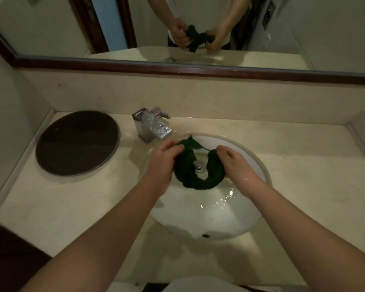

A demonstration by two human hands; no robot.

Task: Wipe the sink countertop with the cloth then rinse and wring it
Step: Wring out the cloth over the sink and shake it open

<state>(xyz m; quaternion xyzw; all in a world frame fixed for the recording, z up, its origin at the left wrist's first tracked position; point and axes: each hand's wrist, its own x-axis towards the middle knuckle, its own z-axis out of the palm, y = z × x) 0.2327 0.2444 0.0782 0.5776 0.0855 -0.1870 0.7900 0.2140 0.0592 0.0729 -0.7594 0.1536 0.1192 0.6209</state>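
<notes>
Cloth [195, 175] hangs in a U over the sink [259, 165] drain, one end clenched in each hand's fingers, left hand [163, 163] and right hand [234, 165] equally near.

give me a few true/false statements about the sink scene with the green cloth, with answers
1. Both hands grip the green cloth, the left hand on one end and the right hand on the other. True.
2. The cloth lies spread flat on the countertop. False: it is bunched into a drooping loop held over the sink basin.
3. A dark round tray sits on the countertop to the left of the faucet. True.
4. The drain is fully covered by the cloth. False: it shows through the loop of the cloth.
5. The mirror reflects the hands and cloth. True.
</notes>
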